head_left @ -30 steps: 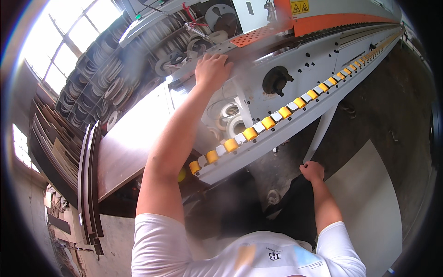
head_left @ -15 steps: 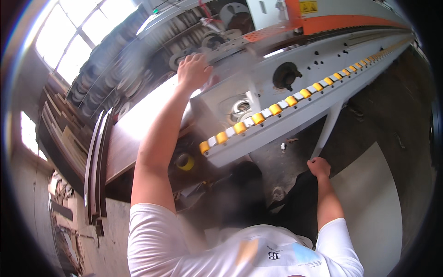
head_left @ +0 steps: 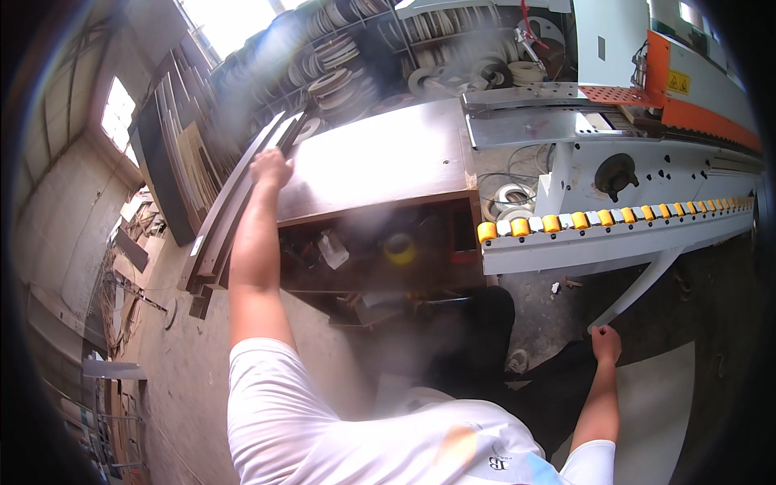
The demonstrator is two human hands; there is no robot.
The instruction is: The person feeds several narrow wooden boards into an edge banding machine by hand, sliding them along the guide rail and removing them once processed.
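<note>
My left arm reaches forward to the left end of a brown-topped workbench (head_left: 380, 162). There my left hand (head_left: 272, 168) lies with bent fingers on the edge of a stack of long dark boards (head_left: 229, 212), closed on the upper part of a board; its fingertips are partly hidden. My right hand (head_left: 605, 344) is a closed fist low on the right, beside my dark-trousered leg and close to the foot of a slanting machine leg (head_left: 638, 293). Nothing shows in that fist.
Right of the bench runs a grey and orange machine (head_left: 703, 113) with a rail of yellow and white rollers (head_left: 578, 221). Shelves of edging rolls (head_left: 335, 81) stand behind. More panels lean at the left (head_left: 182, 133); a pale sheet (head_left: 659, 404) lies lower right.
My view has turned left. My left hand has moved from near the machine's end leftward to the dark boards, its fingers now bent. My right fist stays low beside my leg.
</note>
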